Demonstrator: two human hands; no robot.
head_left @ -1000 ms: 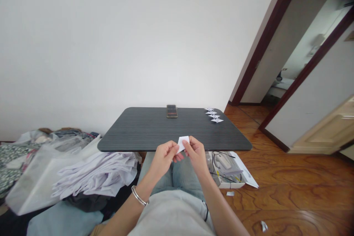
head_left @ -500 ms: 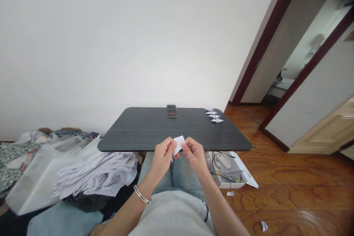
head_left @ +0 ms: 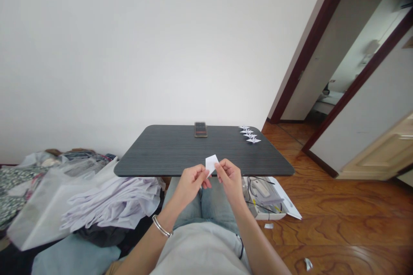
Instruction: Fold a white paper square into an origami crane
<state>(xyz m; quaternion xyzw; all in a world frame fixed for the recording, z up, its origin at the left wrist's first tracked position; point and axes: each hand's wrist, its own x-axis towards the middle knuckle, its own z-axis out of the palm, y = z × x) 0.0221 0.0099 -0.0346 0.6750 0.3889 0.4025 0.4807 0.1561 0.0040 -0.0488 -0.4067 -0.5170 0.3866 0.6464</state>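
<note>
Hands meet above the lap, just short of the near edge of the table (head_left: pixel 167 154). The left hand (head_left: pixel 190 182), with a bracelet (head_left: pixel 160 226) on its wrist, and the right hand (head_left: pixel 230 178) each close thumb and fingertips on the lower part of a small white piece of paper (head_left: pixel 211 164). The paper is held in the air between them, its upper corner standing free against the dark tabletop. Both pinches are tight and low on the sheet, which seems to keep the free part stiff and in plain sight, close to the body where the fingers can work it.

On the far side of the table, well apart from the hands, a small dark phone (head_left: pixel 200 129) lies near the back edge. 4 white folded paper shapes (head_left: pixel 249 134) sit in a neat row at the far right corner, seemingly set out of the way.

An open white box (head_left: pixel 292 208) lies on the wooden floor right of the knees, holding black cables and a pale gadget. 2 paper scraps (head_left: pixel 268 225) lie on the floor near it. To the left, a clear plastic bag (head_left: pixel 38 210) holds pale folded sheets. I cannot tell whether they are paper or cloth.
</note>
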